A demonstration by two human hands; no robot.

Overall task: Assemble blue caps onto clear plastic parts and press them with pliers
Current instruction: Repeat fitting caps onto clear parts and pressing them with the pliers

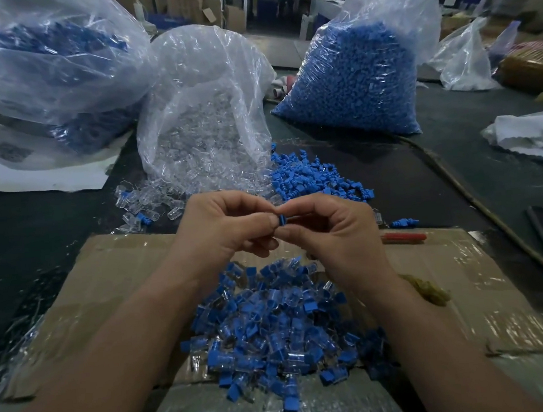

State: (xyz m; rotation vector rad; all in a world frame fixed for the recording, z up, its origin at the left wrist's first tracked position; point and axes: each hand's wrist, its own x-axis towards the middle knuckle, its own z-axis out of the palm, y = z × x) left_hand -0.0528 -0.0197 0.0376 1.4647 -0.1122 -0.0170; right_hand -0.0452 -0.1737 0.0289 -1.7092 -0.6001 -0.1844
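Observation:
My left hand [223,227] and my right hand [334,230] meet above the cardboard, fingertips together. Between them sits a small blue cap [281,220], pinched from both sides; any clear part under the fingers is hidden. Below the hands lies a heap of assembled blue-and-clear pieces [280,328]. Loose blue caps [313,176] spill behind the right hand, and loose clear parts [146,204] lie behind the left hand. A red-handled tool [402,237] rests to the right of my right hand, mostly hidden.
Flattened cardboard [114,283] covers the dark table. An open bag of clear parts [204,113] stands at centre back, a bag of blue caps [360,75] at right, another bag with blue pieces [47,54] at left. A stick [492,217] runs along the right.

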